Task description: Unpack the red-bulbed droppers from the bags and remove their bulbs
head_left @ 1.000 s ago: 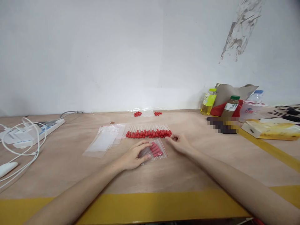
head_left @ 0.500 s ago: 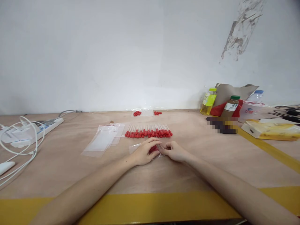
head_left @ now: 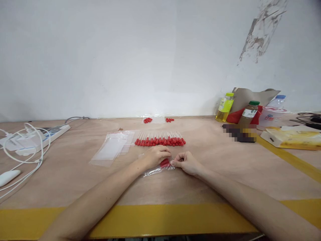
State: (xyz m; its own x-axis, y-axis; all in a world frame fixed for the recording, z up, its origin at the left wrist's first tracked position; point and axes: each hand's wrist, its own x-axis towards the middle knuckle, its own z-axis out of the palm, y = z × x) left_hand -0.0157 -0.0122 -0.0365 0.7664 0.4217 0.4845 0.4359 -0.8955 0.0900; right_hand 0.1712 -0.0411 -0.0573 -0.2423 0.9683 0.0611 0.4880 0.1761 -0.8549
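left hand (head_left: 156, 156) has shifted; clear bag (head_left: 155, 171) holds red tips (head_left: 165, 163).

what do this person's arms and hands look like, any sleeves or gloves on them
Both forearms are bare as far as they show, with no sleeves. The left hand and right hand wear no gloves. No watch or bracelet shows at either wrist. A small spot marks the left wrist area.

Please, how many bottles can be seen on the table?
3, all toward the picture's right. The yellow-capped bottle is leftmost, the green-capped bottle is in the middle, and the blue-capped bottle is rightmost, partly hidden behind the plastic tub. Others might be hidden there.
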